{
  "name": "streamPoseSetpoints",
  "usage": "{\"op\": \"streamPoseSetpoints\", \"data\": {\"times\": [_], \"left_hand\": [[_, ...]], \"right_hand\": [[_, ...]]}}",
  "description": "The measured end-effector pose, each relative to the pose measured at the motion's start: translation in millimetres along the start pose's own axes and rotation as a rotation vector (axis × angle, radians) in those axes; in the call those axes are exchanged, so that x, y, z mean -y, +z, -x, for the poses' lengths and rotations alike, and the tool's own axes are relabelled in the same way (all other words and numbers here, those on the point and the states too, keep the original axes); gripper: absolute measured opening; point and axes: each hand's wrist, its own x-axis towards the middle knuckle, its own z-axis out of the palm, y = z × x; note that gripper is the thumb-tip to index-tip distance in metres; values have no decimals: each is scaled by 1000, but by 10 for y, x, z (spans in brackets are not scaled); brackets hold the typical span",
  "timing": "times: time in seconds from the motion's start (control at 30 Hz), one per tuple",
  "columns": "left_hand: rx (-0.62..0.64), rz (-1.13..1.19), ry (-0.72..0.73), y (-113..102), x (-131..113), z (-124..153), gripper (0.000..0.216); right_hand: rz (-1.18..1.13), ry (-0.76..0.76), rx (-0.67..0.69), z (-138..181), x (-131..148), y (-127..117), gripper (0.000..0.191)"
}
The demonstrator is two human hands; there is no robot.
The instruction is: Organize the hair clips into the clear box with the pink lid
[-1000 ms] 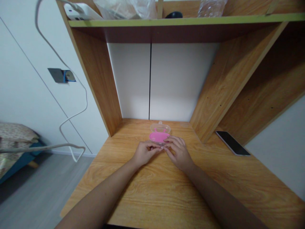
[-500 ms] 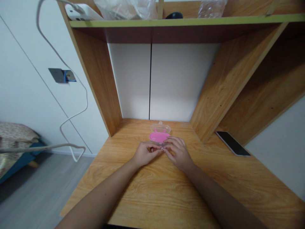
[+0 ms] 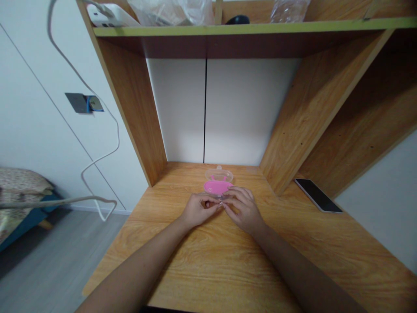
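A small pink case (image 3: 216,187) lies open on the wooden desk (image 3: 202,261), its clear lid (image 3: 219,175) folded back toward the wall. Just in front of it my left hand (image 3: 198,210) and my right hand (image 3: 243,208) meet fingertip to fingertip. Both are pinched together on a tiny thing I cannot make out. The right hand's fingers touch the near rim of the pink case.
A black phone (image 3: 317,195) lies at the right, beside the slanted wooden side panel (image 3: 309,108). On the shelf (image 3: 247,28) above sit plastic bags and a white device. A white cable (image 3: 97,161) hangs left of the desk, above the grey floor.
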Motion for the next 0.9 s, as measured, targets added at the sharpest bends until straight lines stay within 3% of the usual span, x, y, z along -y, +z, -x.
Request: {"op": "streamPoseSetpoints", "data": {"times": [0.37,0.9], "left_hand": [[-16,-76,85,-9,2,-6,14],[12,-139,212,-43,6,-15,9]], "right_hand": [[-27,16,-25,-20,32,-20,16],[-102,49,72,6,13,1,13]]}}
